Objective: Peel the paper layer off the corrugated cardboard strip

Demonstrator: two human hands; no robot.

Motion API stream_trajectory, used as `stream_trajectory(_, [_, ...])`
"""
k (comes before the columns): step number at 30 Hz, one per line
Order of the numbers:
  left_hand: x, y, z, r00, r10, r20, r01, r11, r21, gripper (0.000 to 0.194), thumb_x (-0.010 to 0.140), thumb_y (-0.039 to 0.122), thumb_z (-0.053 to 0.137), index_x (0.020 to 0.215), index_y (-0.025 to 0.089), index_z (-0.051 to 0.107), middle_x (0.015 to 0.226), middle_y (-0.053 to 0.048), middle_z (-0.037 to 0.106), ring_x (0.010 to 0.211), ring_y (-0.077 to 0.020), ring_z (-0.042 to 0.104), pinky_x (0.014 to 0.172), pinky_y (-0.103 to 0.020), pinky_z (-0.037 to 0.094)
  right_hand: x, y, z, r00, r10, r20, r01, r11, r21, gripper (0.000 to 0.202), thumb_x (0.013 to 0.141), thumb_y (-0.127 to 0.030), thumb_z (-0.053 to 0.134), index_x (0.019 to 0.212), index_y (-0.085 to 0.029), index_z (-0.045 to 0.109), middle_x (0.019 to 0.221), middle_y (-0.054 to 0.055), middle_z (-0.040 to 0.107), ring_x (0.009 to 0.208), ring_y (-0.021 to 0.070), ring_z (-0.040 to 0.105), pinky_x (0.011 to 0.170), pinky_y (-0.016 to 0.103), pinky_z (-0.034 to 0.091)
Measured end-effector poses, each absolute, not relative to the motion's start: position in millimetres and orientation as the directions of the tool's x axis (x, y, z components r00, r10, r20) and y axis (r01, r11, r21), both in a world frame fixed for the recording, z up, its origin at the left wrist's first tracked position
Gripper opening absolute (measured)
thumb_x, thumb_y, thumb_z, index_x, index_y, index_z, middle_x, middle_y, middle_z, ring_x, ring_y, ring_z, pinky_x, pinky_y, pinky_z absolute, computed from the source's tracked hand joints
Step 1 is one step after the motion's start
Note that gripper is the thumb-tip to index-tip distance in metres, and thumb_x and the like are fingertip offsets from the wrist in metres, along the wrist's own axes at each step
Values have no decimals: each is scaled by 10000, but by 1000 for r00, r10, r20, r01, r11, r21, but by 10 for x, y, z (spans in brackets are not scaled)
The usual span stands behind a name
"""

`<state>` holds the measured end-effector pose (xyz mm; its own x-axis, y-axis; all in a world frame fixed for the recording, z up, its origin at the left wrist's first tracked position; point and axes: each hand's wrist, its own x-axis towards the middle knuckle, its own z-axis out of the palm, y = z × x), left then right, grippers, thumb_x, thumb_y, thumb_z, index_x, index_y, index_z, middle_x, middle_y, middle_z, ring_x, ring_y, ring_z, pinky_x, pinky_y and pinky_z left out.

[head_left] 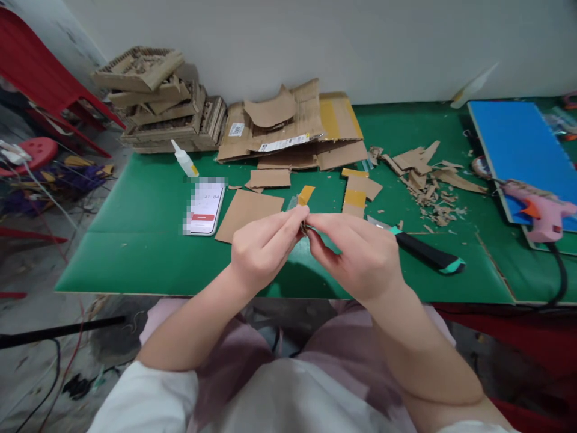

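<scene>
Both hands meet over the front of the green table (148, 258). Between their fingertips is a small piece of cardboard (305, 228), mostly hidden by the fingers. My left hand (265, 243) is closed on it from the left, and my right hand (360, 249) pinches it from the right. A strip with yellow tape (307, 195) shows just behind the fingertips; I cannot tell whether it joins the held piece. A flat cardboard square (250, 213) lies beyond my left hand. Close to my right hand rests a utility knife (428, 252) with a black and green handle.
Cardboard trays (171, 114) are stacked at the back left, beside larger cardboard sheets (293, 120). A glue bottle (184, 159) and a phone (206, 207) sit at left. Cardboard scraps (426, 180), a pink glue gun (541, 207) and a blue board (518, 156) occupy the right.
</scene>
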<state>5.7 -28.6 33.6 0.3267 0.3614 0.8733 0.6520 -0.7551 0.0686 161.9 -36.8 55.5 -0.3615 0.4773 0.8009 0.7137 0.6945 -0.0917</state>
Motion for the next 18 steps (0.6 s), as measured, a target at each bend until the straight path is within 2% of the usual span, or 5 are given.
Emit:
stream_trajectory(5, [54,-278,315,376,341,861,635,-772,29,247,812,31,551,1052,58,606,941,-144,724,908,-179,689,782,-243,564,1602,-399,556,-354,512,782,755,650,-84,74,791,-105,575,812,-142,635,751,23,719,655,123,667,625,213,506])
stream_trajectory(10, [54,-283,309,401,345,849,635,-772,14,278,800,26,565,1077,42,597,962,-147,718,935,-190,682,829,-261,556,1579,-420,550,-310,569,762,783,607,-135,88,796,-118,554,779,-167,625,704,2,705,611,112,647,585,202,482])
stream_trajectory(18, [43,-280,322,398,348,849,626,-780,26,323,809,39,567,1130,79,580,1033,-123,706,990,-175,662,886,-273,544,1642,-418,591,-326,611,721,740,640,-208,95,837,-160,553,862,-147,643,773,22,726,684,117,683,632,194,511])
